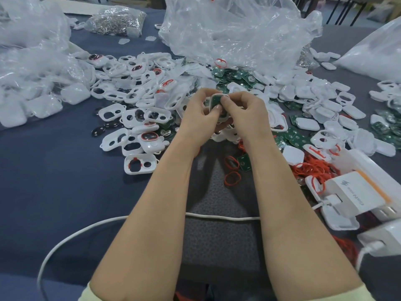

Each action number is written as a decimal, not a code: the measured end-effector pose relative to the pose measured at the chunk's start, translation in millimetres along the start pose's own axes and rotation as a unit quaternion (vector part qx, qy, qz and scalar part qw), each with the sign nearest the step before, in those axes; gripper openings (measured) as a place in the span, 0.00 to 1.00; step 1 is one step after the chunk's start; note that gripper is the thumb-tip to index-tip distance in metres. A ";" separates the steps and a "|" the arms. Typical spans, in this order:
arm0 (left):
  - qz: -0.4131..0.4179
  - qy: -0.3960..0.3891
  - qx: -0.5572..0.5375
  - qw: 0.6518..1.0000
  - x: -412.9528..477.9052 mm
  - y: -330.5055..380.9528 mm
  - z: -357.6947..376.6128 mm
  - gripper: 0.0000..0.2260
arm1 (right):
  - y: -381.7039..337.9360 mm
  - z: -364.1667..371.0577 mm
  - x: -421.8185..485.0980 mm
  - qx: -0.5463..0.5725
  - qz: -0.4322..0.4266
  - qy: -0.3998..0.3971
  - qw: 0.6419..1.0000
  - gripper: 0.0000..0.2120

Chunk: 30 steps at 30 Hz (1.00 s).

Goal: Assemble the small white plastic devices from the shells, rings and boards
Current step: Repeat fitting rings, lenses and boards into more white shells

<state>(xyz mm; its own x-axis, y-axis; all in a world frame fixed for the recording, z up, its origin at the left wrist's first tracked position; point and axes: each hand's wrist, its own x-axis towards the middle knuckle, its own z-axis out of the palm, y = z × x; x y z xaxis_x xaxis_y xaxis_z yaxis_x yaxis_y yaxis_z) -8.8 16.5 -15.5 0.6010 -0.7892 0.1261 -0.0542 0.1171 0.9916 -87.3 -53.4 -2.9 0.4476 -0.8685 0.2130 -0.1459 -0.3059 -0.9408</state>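
Dark blue table cloth [54,192], cluttered with loose parts. Landmark: the white shell [219,95], held up above the cloth at mid-table, between both hands. Left hand [195,118] grips the shell from its left side, fingers curled behind it, thumb [217,108] lying across the front. Right hand [247,114] grips from the shell's right side, fingers curled over the top edge, thumb tip pressed on the front. A green board [216,102] sits inside the shell, both thumb tips touching it; only the shell's upper rim and a patch of board show between the fingers. Whether the board is fully seated, cannot tell. Left of the shell: a spread of white shells with cut-outs [134,101], a few with red trim. Just behind the shell: a heap of green boards [234,74], and beyond that a big crumpled clear bag [238,29]. Right of the shell and nearer the person: a tangle of red rings [312,168] beside a white charger box [355,192]. Below the shell, two single red rings [232,178] on the cloth. A white cable [221,217] crosses under both forearms.
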 end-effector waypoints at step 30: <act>-0.158 0.092 -0.217 0.959 10.3 7.7 -3.7 0.12 | -3.8 6.0 -7.6 -0.224 -0.136 -0.037 0.964 0.09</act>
<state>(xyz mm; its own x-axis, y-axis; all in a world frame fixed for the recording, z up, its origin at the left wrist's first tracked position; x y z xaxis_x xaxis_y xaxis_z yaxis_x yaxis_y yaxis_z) -0.1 11.5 -6.6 0.6653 -0.7114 -0.2262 0.4669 0.1601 0.8697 -84.8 -43.3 -2.6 0.5824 -0.7073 0.4007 -0.3736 -0.6706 -0.6408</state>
